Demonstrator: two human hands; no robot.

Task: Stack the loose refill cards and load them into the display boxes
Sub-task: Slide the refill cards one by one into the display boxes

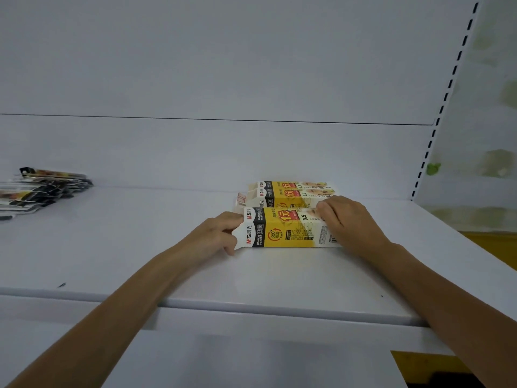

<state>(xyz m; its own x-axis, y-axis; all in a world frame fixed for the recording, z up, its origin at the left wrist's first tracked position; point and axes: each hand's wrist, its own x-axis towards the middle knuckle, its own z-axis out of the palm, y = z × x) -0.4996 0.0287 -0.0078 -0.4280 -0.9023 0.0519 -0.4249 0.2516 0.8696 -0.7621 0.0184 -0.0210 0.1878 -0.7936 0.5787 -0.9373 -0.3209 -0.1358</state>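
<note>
Head view: a yellow-and-white box (pixel 282 231) lies lengthwise on the white shelf (pixel 140 247), just off centre toward 5 o'clock. The left hand (pixel 215 236) grips its 9 o'clock end, fingers curled round the open flap. The right hand (pixel 347 219) holds its 3 o'clock end, fingers bent over the top edge. At the box's 12 o'clock, touching it, lie more such boxes (pixel 291 193). The loose cards (pixel 39 189) sit piled at 9 o'clock, well apart, by the frame edge.
</note>
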